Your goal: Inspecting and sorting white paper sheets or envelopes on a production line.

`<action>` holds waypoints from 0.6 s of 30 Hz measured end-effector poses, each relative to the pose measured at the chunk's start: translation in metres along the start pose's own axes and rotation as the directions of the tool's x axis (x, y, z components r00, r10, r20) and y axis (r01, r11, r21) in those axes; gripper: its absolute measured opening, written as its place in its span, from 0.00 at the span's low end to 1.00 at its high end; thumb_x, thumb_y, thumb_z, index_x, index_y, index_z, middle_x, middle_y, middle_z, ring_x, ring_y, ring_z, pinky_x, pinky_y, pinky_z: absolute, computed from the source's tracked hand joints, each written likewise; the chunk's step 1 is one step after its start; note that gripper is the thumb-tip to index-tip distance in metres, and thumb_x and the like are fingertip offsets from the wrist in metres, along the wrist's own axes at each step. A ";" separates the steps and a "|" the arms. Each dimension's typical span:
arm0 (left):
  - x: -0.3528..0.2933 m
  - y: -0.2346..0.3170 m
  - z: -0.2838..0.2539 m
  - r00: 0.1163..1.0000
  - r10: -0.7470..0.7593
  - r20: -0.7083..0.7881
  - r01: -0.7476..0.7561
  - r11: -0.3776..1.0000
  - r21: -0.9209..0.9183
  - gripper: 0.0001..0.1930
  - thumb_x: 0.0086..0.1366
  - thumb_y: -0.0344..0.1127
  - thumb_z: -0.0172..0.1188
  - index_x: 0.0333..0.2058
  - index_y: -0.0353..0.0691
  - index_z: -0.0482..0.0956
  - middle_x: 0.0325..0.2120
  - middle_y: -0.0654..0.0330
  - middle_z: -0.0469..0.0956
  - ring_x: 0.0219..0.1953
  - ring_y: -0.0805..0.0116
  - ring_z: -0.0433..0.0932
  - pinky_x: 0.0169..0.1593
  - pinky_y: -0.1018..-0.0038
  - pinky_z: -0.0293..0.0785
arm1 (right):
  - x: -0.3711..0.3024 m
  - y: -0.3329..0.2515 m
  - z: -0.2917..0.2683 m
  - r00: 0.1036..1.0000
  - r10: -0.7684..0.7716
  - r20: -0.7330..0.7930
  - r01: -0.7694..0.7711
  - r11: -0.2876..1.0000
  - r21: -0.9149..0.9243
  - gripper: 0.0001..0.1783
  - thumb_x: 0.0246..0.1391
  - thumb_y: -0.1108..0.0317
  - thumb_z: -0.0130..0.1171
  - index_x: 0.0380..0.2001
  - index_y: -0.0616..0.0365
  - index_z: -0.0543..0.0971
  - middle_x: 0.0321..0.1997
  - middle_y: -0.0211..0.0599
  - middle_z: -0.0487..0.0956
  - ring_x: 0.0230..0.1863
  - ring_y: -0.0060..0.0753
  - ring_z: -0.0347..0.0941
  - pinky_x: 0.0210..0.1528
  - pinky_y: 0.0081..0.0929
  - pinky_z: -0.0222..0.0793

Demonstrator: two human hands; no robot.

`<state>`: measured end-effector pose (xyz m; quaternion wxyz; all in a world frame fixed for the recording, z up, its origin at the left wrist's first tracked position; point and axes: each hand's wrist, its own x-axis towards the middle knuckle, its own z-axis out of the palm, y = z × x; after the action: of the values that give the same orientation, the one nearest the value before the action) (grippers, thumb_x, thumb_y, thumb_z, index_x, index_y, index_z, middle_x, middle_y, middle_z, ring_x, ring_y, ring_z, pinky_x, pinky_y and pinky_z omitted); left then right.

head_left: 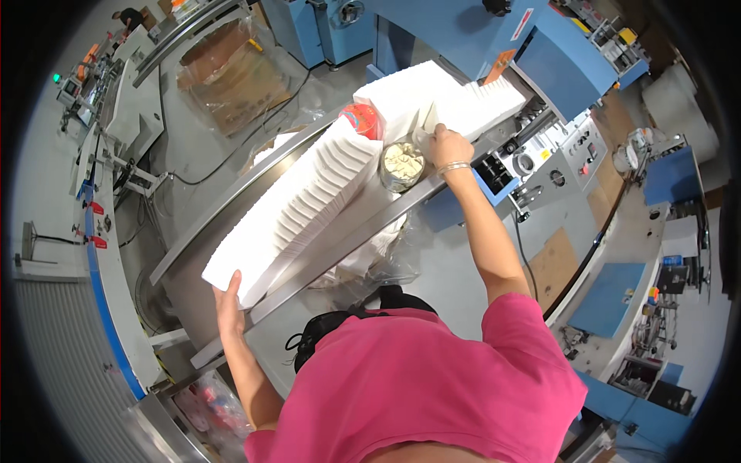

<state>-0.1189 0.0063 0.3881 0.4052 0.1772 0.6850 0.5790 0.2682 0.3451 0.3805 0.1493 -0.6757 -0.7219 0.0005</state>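
Note:
My left hand (229, 305) is at the near end of a long row of stacked white paper sheets (293, 208), its thumb up against the end face and its other fingers partly hidden. The row lies slanted along a metal trough (347, 231). Farther up and to the right, my right hand (449, 148) is closed in a pinch on a thin white sheet (425, 127) at the edge of a second white stack (417, 85). Just below that hand stands a clear round tub (402, 167) with cream-coloured crumpled pieces in it. A red round item (361, 121) sits between the two stacks.
Metal rails (231, 204) border the trough. A blue machine (455, 35) stands at its far end, beside a control panel (567, 162) with knobs. An orange tag (500, 65) sticks up at the far stack. A plastic-lined cardboard box (231, 77) is on the floor.

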 end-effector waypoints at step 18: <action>0.002 -0.004 -0.005 1.000 0.023 0.012 -0.023 1.000 0.003 0.43 0.57 0.35 0.63 0.65 0.34 0.45 0.63 0.53 0.53 0.64 0.61 0.52 0.65 0.70 0.45 | -0.065 -0.032 -0.018 0.814 -0.553 -0.180 0.579 0.798 0.168 0.27 0.37 0.57 0.66 0.43 0.51 0.72 0.47 0.34 0.72 0.49 0.41 0.67 0.47 0.38 0.63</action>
<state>-0.1229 0.0039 0.3831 0.4022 0.1893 0.6815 0.5814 0.2439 0.2753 0.3901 0.2585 -0.4073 -0.8759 -0.0074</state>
